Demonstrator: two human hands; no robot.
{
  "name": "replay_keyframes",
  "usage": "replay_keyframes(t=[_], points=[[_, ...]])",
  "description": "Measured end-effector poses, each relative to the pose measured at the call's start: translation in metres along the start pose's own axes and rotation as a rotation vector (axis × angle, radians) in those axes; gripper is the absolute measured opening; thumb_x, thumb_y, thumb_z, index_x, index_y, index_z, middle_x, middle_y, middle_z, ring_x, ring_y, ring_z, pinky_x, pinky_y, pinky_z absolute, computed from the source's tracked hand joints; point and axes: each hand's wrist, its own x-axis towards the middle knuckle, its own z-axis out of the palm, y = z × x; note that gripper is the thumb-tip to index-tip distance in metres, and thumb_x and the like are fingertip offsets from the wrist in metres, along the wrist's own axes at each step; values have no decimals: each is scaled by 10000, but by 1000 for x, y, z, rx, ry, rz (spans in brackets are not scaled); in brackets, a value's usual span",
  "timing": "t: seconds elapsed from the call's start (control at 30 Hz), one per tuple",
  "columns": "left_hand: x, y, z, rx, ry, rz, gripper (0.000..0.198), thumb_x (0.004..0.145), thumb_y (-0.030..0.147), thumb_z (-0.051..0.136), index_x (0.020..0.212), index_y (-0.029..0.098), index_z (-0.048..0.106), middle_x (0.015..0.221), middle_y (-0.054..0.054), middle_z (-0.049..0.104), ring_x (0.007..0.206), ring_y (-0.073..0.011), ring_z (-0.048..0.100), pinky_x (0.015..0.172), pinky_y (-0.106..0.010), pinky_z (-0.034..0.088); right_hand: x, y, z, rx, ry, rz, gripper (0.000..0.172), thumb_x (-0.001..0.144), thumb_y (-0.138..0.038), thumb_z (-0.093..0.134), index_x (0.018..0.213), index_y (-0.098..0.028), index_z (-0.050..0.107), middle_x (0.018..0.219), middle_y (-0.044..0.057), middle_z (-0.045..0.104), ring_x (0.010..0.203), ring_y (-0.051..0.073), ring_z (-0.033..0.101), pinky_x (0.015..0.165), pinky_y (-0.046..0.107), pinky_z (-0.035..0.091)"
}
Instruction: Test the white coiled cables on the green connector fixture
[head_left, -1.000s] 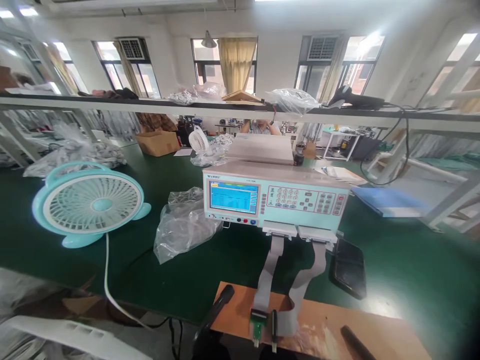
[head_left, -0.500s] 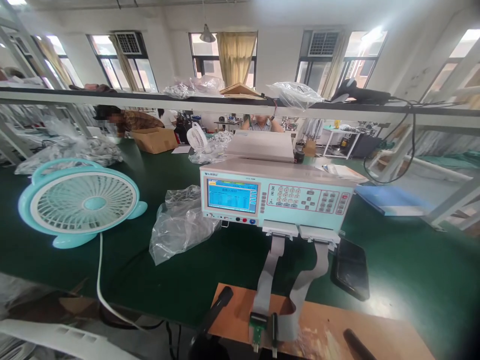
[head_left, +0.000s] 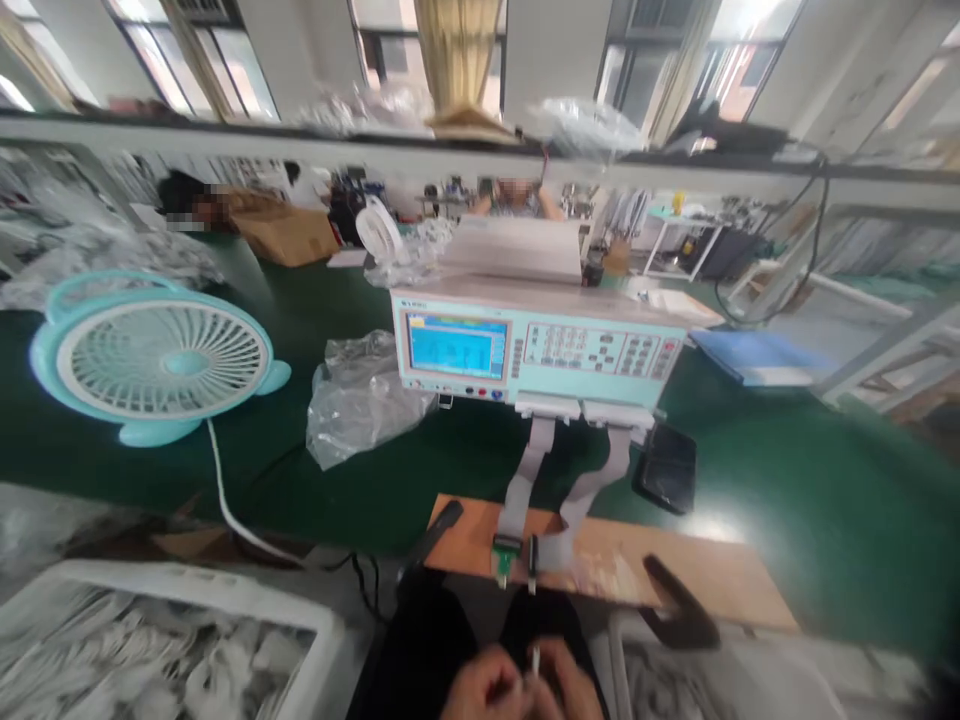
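Note:
At the bottom edge, above the lap, my left hand (head_left: 486,685) and my right hand (head_left: 564,682) are close together, fingers bent in a pinch. A small white plug-like piece (head_left: 535,660) sticks up at the right hand's fingertips. What the left fingers grip is blurred. Just ahead, a green circuit board connector (head_left: 503,562) and a dark upright connector (head_left: 532,565) end two grey ribbon cables (head_left: 519,490) at the wooden board (head_left: 600,548). Those cables run from a test instrument (head_left: 457,345) with a lit blue screen.
A turquoise fan (head_left: 186,362) and a clear plastic bag (head_left: 360,405) lie left on the green table (head_left: 810,500). A black phone-like object (head_left: 667,468) is right of the cables. A white bin (head_left: 322,625) of white cables stands at left, another bin (head_left: 619,650) at right. People are beyond the shelf.
The view has tilted down, so table things sit higher in the picture. Both my hands, the white piece and the bins' contents have come into sight at the bottom.

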Motion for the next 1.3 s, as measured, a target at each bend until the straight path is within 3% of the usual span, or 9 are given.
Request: replay_keyframes(t=[0.1, 0.2, 0.4, 0.67, 1.07, 1.3], points=[[-11, 4, 6, 24, 52, 99, 231, 738, 370, 611, 635, 173, 549, 657, 14, 510, 699, -144, 490, 680, -250, 419, -4, -3, 8, 215, 46, 133, 204, 847, -373, 457, 771, -220, 567, 674, -2, 540, 625, 150, 526, 587, 266, 444], [-18, 8, 13, 14, 157, 250, 249, 790, 383, 530, 674, 163, 535, 645, 22, 482, 637, -116, 442, 622, -220, 380, 2, -9, 14, 425, 117, 233, 222, 820, -373, 494, 703, -190, 535, 632, -21, 496, 594, 125, 464, 572, 235, 390], [-15, 19, 17, -1, 207, 285, 255, 771, 393, 545, 706, 148, 561, 630, 17, 498, 599, -106, 438, 576, -203, 371, 21, -16, 12, 593, 161, 283, 238, 801, -392, 515, 742, -172, 583, 596, -27, 479, 565, 117, 432, 562, 232, 367], [-9, 28, 13, -93, 169, 252, 258, 738, 393, 584, 714, 136, 585, 588, 28, 489, 521, -79, 430, 497, -185, 368, 33, -18, 5, 562, 199, 284, 233, 778, -377, 551, 781, -161, 641, 614, -20, 523, 578, 120, 455, 580, 238, 370], [-8, 31, 0, -76, 94, 240, 268, 711, 398, 603, 730, 131, 620, 613, 1, 571, 545, -110, 513, 553, -225, 442, 33, -29, 2, 569, 180, 297, 237, 775, -394, 542, 775, -175, 632, 610, -20, 521, 569, 122, 453, 562, 236, 371], [-11, 48, -16, 149, -49, 277, 304, 767, 415, 525, 641, 145, 588, 528, 18, 524, 503, -101, 469, 512, -206, 384, 37, -36, 1, 637, 199, 376, 214, 717, -379, 605, 697, -168, 630, 534, -37, 485, 489, 98, 400, 487, 226, 326]])
